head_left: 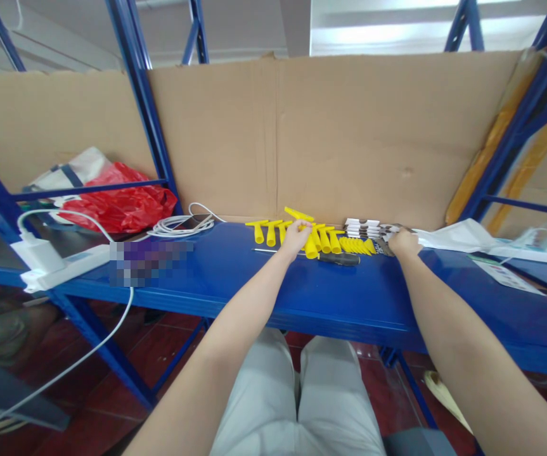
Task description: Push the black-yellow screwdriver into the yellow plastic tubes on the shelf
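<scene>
My left hand [296, 237] is closed on a yellow T-shaped plastic piece [299, 215], its crossbar tilted above my fingers. Several like yellow T-shaped pieces [271, 234] stand in a row on both sides of that hand. At the right end, my right hand [404, 243] is closed beside a cluster of grey metal pieces [384, 246]; its fingertips are hard to see, and what they hold is unclear. Between the hands lie a row of small yellow pieces [355, 246] and a stack of white pieces [362, 228]. A screwdriver [340, 259] with a dark handle lies in front.
The blue shelf [235, 285] is backed by a cardboard sheet [349, 133]. To the left are a coiled white cable [178, 225], a red plastic bag [125, 199] and a power strip [71, 266]. White sheeting [458, 237] and a printed card [506, 275] lie on the right.
</scene>
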The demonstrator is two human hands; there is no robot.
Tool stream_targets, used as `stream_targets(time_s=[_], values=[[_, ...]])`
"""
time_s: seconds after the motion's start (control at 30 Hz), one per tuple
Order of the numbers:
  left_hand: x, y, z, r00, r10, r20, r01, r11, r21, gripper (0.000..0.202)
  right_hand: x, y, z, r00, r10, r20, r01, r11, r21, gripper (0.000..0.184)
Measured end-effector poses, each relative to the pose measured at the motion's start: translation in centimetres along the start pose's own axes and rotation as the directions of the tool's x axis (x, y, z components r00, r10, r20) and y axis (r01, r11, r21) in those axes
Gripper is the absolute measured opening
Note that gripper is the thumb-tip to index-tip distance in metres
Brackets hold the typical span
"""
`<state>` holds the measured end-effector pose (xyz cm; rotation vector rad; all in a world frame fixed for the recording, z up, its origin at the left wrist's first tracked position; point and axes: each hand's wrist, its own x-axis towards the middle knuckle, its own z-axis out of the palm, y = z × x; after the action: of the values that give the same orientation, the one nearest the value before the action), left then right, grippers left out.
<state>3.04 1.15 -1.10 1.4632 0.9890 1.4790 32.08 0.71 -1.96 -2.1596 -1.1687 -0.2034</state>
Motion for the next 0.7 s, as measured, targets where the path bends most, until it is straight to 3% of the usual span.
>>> stream_targets(time_s=[0.2,0.33,0.5,0.7], values=[[-0.1,0.1,0.1,0.997,0.04,0.071,-0.044,0.998,0.051,0.011,-0.5,-0.7,-0.4,0.995,0.066,0.076,-0.062,0.997,-0.047,0.042],[-0.7,0.3,0.2,0.983,-0.03,0.18,0.017,0.997,0.072,0.012,0.6,-0.2,0.1,0.996,0.006,0.091,-0.01,0.999,0.043,0.045],[-1.6,0.7,0.1,0.937,-0.125,0.327,0.099,0.99,0.095,0.02,1.5,0.2,0.6,0.998,-0.003,0.06,-0.007,0.985,0.173,0.043],[-1.7,0.7,0.2,0.94,-0.096,0.328,0.053,0.989,0.138,0.027,0.6,-1.0,-0.4,0.999,0.051,0.013,-0.052,0.948,0.314,0.046]])
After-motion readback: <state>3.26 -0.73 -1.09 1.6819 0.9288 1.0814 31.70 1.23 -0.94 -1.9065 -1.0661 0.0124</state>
